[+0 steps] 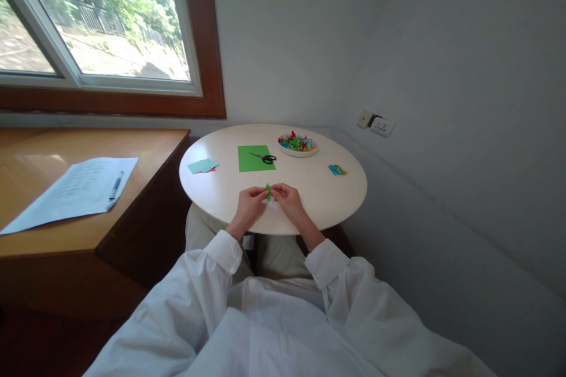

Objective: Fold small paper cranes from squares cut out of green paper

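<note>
Between my two hands is a small piece of folded green paper [268,191], pinched upright near the front of the round table. My left hand [250,203] has its thumb and fingertips closed on the paper's left side. From the right, my right hand [287,199] grips the same paper with its fingertips. Just beyond the hands lies a green paper sheet [247,160], with black-handled scissors [266,159] resting on it, blades pointing left. The fingers hide part of the folded piece, so its exact shape is unclear.
A white bowl [298,154] of colourful folded paper pieces stands at the back of the round table [221,203]. Thin coloured strips [338,170] lie at right, light blue and pink paper squares [203,165] at left. A wooden desk [79,241] holds printed sheets [75,191] and a pen [116,185].
</note>
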Tool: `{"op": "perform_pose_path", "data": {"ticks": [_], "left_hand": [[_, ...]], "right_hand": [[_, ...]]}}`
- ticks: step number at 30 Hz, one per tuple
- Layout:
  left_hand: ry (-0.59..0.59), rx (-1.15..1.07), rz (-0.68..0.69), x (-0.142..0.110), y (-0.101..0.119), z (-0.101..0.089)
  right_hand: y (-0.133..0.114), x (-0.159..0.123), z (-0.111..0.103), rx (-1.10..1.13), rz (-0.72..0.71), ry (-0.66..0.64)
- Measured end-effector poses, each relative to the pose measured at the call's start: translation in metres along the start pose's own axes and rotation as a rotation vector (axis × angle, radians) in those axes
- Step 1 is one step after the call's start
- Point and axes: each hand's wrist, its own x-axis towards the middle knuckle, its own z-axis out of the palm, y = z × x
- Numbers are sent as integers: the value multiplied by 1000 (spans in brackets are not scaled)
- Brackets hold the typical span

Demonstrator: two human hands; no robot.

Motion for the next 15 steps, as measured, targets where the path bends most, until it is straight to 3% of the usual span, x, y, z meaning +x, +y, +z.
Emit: {"op": "perform_pose_path", "data": {"ticks": [15], "left_hand": [[28, 13, 26, 3, -5, -2]], "right_hand": [[2, 0, 2, 47, 16, 1]]}}
